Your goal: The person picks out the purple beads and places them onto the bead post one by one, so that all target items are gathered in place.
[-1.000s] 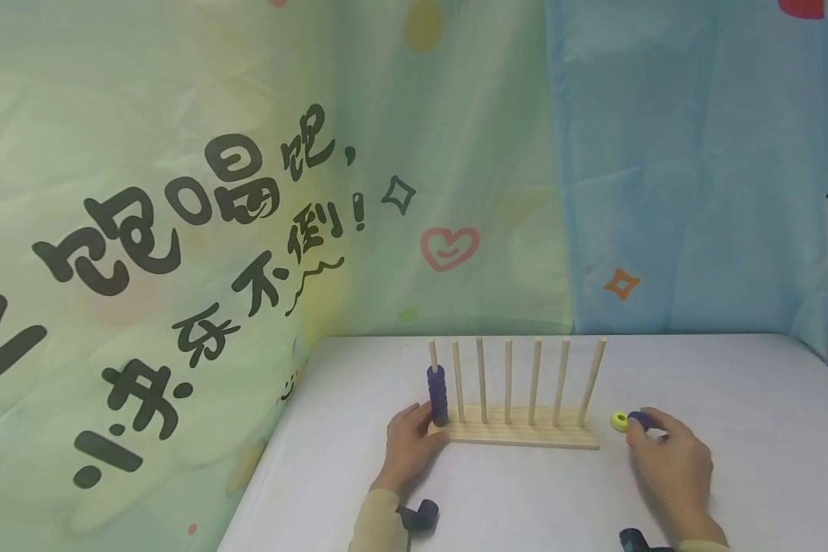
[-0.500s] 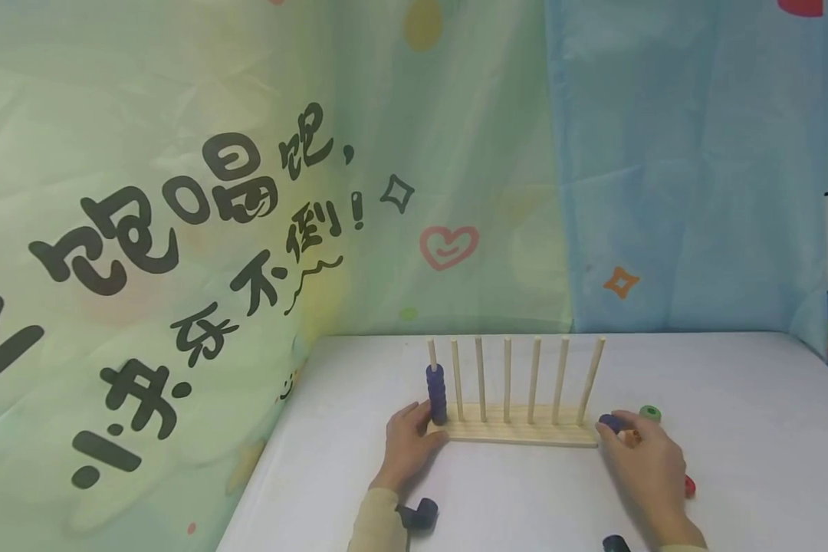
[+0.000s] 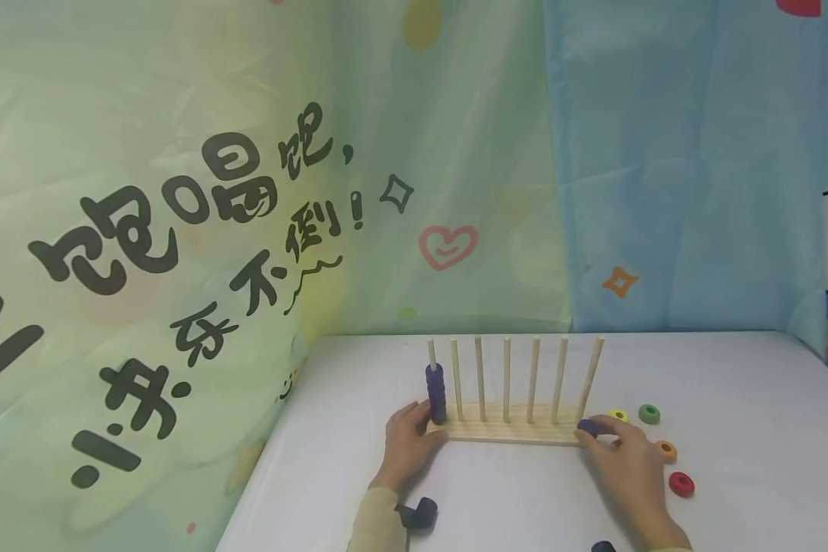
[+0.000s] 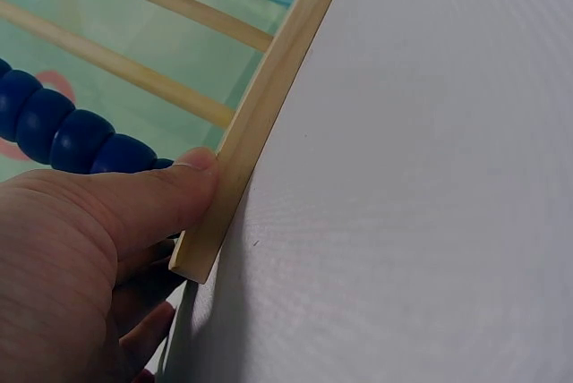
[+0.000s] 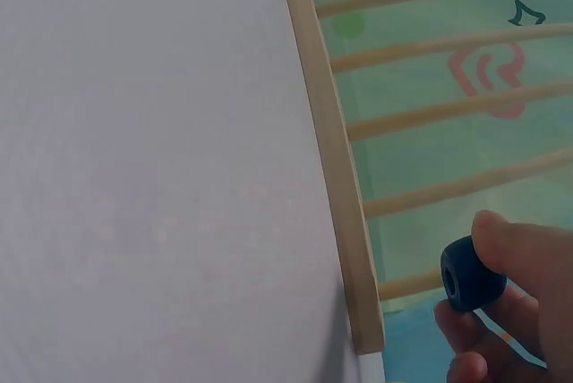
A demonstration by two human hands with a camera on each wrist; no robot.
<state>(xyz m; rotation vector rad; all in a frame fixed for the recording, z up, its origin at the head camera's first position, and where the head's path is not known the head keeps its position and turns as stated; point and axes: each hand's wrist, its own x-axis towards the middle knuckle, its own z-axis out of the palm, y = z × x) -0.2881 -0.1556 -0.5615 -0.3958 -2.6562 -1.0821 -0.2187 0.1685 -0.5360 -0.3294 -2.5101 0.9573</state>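
Two hands at the peg rack

One blue ring [image 3: 589, 427] is pinched in the right hand [image 3: 624, 468], just by the rack's [image 3: 517, 434] right end. The left hand [image 3: 407, 445] lies flat, thumb pressing the rack's left end beside the blue stack [image 3: 437, 393]. Four rings [image 3: 648, 414] sit on the counter [image 3: 731, 399].

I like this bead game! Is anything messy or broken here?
Nothing is broken. Four rings, yellow, green, orange and red, lie loose on the table beside the wooden rack. Only its leftmost peg holds blue beads.
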